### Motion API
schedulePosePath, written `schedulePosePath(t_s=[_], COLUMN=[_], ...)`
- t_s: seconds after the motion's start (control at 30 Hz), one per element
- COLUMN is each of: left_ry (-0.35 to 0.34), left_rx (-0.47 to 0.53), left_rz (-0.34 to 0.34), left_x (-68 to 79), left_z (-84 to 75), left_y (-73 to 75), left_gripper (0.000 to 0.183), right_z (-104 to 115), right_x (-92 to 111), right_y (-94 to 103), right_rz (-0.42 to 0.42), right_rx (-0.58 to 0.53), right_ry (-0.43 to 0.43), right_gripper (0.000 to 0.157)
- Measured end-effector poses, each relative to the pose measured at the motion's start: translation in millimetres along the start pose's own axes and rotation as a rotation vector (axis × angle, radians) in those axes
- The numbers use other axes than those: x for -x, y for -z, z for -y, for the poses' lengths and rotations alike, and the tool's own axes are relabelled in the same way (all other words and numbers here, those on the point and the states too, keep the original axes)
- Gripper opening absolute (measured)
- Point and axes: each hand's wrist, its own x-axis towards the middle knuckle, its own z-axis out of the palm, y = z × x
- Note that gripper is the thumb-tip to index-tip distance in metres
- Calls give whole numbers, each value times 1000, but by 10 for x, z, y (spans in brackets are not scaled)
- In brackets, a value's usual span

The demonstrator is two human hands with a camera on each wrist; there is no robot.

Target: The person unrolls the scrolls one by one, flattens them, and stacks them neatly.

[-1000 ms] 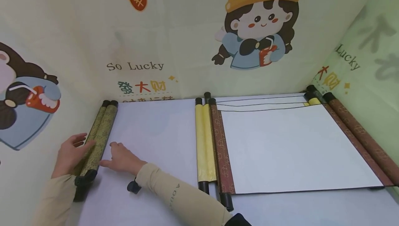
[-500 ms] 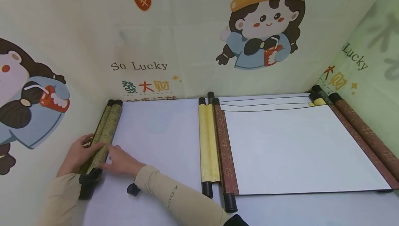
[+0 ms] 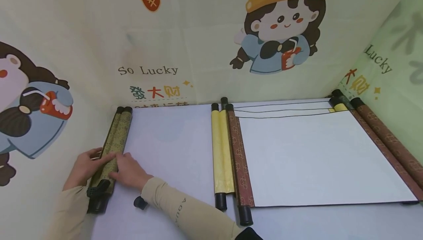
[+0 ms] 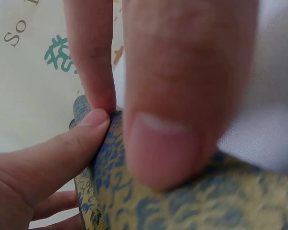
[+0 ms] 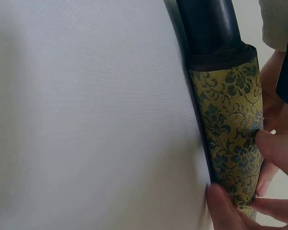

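Note:
A green-gold patterned scroll [image 3: 123,128], wound into two side-by-side rolls with black end knobs, lies at the far left of the table in the head view. My left hand [image 3: 86,166] grips its near part from the left, thumb laid across the top of the rolls. From the right, my right hand [image 3: 130,170] pinches the right-hand roll, its fingertips close to the left thumb. In the right wrist view the blue-flowered, gold fabric of the scroll [image 5: 233,120] shows between fingers on both sides. Blurred fingers cover part of the scroll [image 4: 120,191] in the left wrist view.
A yellow scroll [image 3: 219,151] lies mid-table. Right of it, a brown-edged scroll [image 3: 324,159] is spread out, its white sheet over other sheets. Printed cloth walls [image 3: 198,41] enclose the white table [image 3: 168,137] at the back and sides.
My right hand has closed in from a small gap and now pinches the right roll. My left thumb has reached farther over the rolls. The head view has shifted slightly.

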Motion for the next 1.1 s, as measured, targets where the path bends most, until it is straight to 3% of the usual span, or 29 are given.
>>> schedulePosePath(t_s=[0.2,0.4,0.5,0.67,0.8,1.1], left_ry=[18,9,-5,-44,-32,-17], left_rx=[26,52,59,67,83,136], left_rz=[36,-7,-30,-62,-70,-83], left_x=[48,97,117,153,194,253], left_z=[4,37,34,-29,-96,-216], left_y=[-45,-75,-102,-159,-187,-238], left_gripper=[105,102,101,96,96,100], right_z=[-56,-82,-99,-121,-128,-133], right_x=[2,-21,-30,-13,6,30], right_y=[12,17,47,125,179,425], right_rz=[-45,7,7,13,45,52], right_rx=[0,-77,-67,-83,-93,-7], right_ry=[-3,-75,-76,-109,-123,-40], right_gripper=[44,81,89,91,93,86])
